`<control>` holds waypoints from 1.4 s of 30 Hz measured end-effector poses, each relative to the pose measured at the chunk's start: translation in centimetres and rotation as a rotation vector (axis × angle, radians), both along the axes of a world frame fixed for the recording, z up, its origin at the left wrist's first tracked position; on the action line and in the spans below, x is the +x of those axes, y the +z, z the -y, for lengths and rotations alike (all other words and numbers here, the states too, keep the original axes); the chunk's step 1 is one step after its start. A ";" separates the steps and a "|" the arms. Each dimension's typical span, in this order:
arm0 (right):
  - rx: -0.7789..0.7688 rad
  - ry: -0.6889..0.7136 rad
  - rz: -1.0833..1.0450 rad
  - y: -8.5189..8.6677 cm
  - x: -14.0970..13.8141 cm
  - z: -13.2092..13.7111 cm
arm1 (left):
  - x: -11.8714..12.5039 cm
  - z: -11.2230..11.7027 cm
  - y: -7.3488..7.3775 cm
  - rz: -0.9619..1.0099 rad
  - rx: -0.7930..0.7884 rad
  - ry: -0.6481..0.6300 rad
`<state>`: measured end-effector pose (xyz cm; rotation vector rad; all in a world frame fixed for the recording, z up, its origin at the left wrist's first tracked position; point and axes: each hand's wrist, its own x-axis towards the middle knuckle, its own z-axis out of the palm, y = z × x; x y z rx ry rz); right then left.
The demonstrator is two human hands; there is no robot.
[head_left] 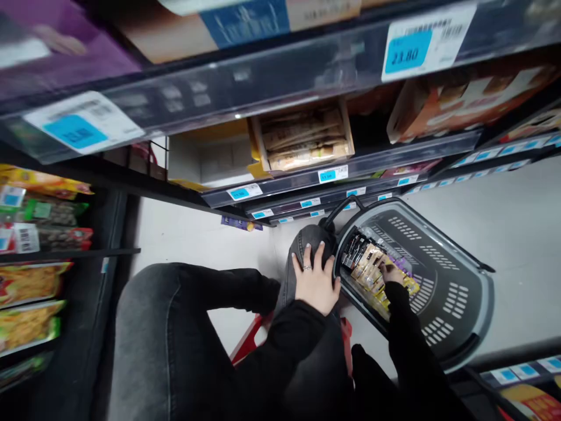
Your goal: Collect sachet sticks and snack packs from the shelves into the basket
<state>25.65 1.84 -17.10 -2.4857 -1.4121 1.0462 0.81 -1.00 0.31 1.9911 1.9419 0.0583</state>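
My left hand (pixel 314 279) lies flat on my right knee (pixel 307 240), fingers spread, a ring on one finger, holding nothing. My right hand (pixel 391 273) reaches down into a grey shopping basket (pixel 456 292) on the floor and rests on a pile of small packets (pixel 370 266) in gold, black and purple wrappers. Its fingers curl over the packets; whether they grip one I cannot make out. Both arms wear black sleeves, and I am sitting or crouching low in a shop aisle.
Store shelves run across the top with price tags (pixel 407 49). A cardboard display box of packets (pixel 304 137) sits on a lower shelf. Snack bags (pixel 30 286) fill shelves at left. A red stool edge (pixel 248 342) shows under my legs. Pale floor lies right of the basket.
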 end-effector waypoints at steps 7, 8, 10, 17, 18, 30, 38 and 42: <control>0.922 0.629 -0.079 18.2 -13.3 -13.1 | -0.3 0.7 -0.3 0.084 0.030 -0.029; 0.949 0.759 -0.014 20.4 -15.8 -15.2 | -0.5 0.9 -0.4 0.098 0.022 -0.027; 0.872 0.953 0.186 23.5 -20.0 -19.1 | -1.1 1.2 -0.6 0.133 0.011 -0.026; 0.452 1.240 0.593 24.8 -25.2 -25.4 | -3.9 2.6 -1.3 0.296 0.071 0.005; 0.468 1.260 0.613 24.9 -25.2 -25.3 | -4.1 2.7 -1.4 0.313 0.078 0.013; 0.477 1.278 0.751 24.8 -24.6 -23.1 | -4.7 2.8 -1.5 0.410 0.083 0.005; 0.996 0.890 0.379 23.7 -22.9 -20.6 | -5.0 3.2 -1.4 0.634 0.151 0.097; 1.276 0.473 -0.141 24.5 -23.4 -17.7 | -8.0 4.0 -0.4 1.037 0.125 0.285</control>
